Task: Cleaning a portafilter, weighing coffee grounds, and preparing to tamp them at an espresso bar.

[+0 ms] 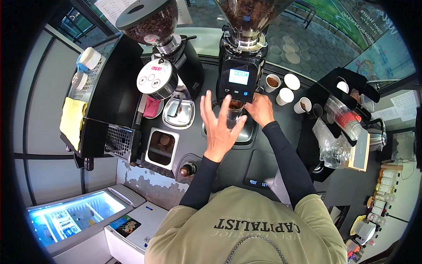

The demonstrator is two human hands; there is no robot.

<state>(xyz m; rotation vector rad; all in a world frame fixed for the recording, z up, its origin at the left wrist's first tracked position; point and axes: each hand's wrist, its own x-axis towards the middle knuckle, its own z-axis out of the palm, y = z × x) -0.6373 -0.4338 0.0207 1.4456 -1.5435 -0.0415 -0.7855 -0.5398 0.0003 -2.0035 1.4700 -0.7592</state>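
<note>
Under the spout of a black coffee grinder [242,71] stands a clear cup [234,110] with ground coffee at its top. My left hand [219,123] is raised at the cup's left side, fingers spread, holding nothing that shows. At the cup's right, my right hand [260,109] has its fingers bent by the grinder's base; whether they grip anything is hidden. A paper cup of grounds [272,82] stands right of the grinder, near a lidded-looking white cup [285,96] and another cup with grounds [300,105]. The grinder's display is lit.
A second grinder [156,77] and a black espresso machine [105,95] are at the left. Nearer me are a knock box [162,148], a tamper [188,169] and a black scale [262,169]. Stacked plastic cups [343,117] and a metal kettle [377,135] stand at the right.
</note>
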